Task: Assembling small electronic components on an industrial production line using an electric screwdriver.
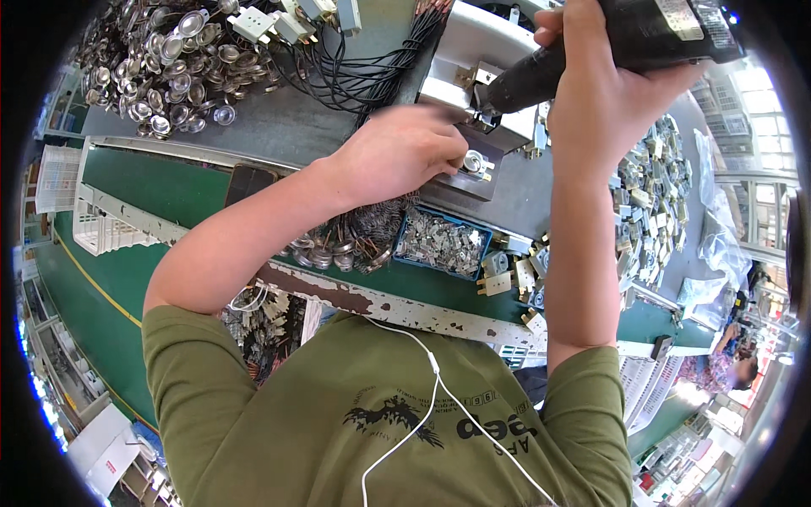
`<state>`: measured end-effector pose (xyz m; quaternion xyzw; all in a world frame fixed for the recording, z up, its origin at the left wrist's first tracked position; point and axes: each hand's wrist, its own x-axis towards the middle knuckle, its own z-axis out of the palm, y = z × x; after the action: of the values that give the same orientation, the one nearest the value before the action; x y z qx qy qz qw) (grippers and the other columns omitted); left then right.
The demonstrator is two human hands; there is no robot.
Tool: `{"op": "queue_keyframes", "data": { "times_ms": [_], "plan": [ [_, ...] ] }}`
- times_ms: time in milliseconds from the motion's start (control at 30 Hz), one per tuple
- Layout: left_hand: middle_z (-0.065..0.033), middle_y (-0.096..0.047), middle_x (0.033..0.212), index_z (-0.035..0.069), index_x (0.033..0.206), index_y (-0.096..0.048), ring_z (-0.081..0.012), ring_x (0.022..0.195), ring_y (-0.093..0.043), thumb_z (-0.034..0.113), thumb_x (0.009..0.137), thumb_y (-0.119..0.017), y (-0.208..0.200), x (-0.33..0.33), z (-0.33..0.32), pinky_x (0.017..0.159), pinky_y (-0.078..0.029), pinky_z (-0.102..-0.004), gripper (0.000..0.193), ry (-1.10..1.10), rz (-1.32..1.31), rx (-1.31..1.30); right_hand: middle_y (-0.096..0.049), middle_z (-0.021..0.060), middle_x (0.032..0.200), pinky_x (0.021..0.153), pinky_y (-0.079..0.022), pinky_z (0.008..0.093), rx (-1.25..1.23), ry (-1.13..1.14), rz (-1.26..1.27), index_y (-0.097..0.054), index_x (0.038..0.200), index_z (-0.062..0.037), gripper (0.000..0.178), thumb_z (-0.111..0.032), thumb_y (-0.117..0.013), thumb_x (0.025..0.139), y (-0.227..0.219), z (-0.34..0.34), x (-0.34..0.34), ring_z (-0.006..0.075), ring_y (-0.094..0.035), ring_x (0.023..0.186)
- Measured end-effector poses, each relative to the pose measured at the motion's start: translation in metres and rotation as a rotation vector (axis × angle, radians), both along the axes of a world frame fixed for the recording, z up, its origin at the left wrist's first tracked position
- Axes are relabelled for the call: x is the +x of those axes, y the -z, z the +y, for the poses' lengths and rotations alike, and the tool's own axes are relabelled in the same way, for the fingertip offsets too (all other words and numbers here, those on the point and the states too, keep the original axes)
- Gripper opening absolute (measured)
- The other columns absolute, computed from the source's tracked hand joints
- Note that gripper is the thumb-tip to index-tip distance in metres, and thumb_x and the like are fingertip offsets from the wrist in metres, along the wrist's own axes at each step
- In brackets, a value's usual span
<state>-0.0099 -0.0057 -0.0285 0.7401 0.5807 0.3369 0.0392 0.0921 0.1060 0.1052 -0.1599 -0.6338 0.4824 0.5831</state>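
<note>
My right hand (604, 93) is wrapped round a thick black handheld power tool (541, 76), whose exact kind I cannot tell. The tool slants down to the left, and its narrow end sits by a metal fixture (465, 78). Below that end, a small pale plug piece with a round metal part (476, 163) rests on a grey metal block (473, 182). My left hand (405, 152) is closed, with its curled fingertips against the left side of this piece. Whatever is pinched in those fingers is hidden, and the upper knuckles are slightly blurred.
Shiny round metal parts (182, 68) are heaped at the far left, beside black cables (346, 80). A blue tray (443, 243) of small metal pieces lies nearer me. Many plug parts (650, 203) cover the right side. A chipped white rail (372, 300) runs before me.
</note>
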Motion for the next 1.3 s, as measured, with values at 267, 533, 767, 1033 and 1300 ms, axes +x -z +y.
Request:
{"op": "queue_keyframes", "data": {
  "times_ms": [267,533,767,1033,1300],
  "plan": [
    [-0.0022,-0.070,0.089,0.010,0.086,-0.068,-0.0253,0.090,-0.066,0.013,0.082,-0.075,-0.005,0.000,0.000,0.081,-0.053,-0.0396,0.009,-0.003,0.043,0.041,-0.072,0.0116,0.109,0.067,-0.057,0.0277,0.027,-0.414,-0.229,-0.064,0.120,0.0011,0.034,-0.003,-0.074,0.089,0.007,0.043,0.016,0.0166,-0.071,0.077],
    [-0.0024,-0.070,0.088,0.009,0.088,-0.068,-0.0254,0.089,-0.066,0.012,0.081,-0.076,-0.011,0.000,0.000,0.080,-0.053,-0.0397,0.011,0.015,0.035,-0.017,-0.070,0.0142,0.115,0.074,-0.059,0.0279,-0.007,-0.134,-0.002,-0.031,0.142,-0.0013,0.061,0.007,-0.066,0.093,0.001,0.003,-0.003,0.0174,-0.071,0.089],
    [-0.0013,-0.070,0.092,0.010,0.089,-0.068,-0.0264,0.089,-0.065,0.011,0.081,-0.076,-0.005,0.003,-0.001,0.079,-0.053,-0.0408,0.011,0.010,-0.027,0.017,-0.071,0.0128,0.105,0.060,-0.056,0.0245,-0.099,-0.716,0.711,-0.034,0.135,-0.0027,0.059,0.010,-0.069,0.090,0.019,0.006,-0.004,0.0128,-0.068,0.074],
    [0.0006,-0.073,0.098,0.011,0.088,-0.068,-0.0253,0.092,-0.067,0.011,0.081,-0.077,-0.003,0.003,-0.005,0.079,-0.053,-0.0401,0.011,-0.035,-0.042,0.017,-0.073,0.0096,0.089,0.058,-0.055,0.0239,-0.056,-0.108,-0.106,-0.067,0.102,0.0050,0.017,0.007,-0.076,0.088,0.014,-0.014,0.030,0.0112,-0.067,0.066],
    [-0.0011,-0.071,0.095,0.010,0.088,-0.069,-0.0264,0.091,-0.066,0.009,0.080,-0.077,-0.005,0.004,-0.005,0.079,-0.053,-0.0410,0.011,-0.027,-0.047,-0.017,-0.071,0.0088,0.094,0.068,-0.057,0.0255,-0.114,-0.155,-0.102,-0.056,0.116,0.0027,0.038,0.007,-0.080,0.086,0.023,-0.021,0.029,0.0124,-0.069,0.079]
  ]
}}
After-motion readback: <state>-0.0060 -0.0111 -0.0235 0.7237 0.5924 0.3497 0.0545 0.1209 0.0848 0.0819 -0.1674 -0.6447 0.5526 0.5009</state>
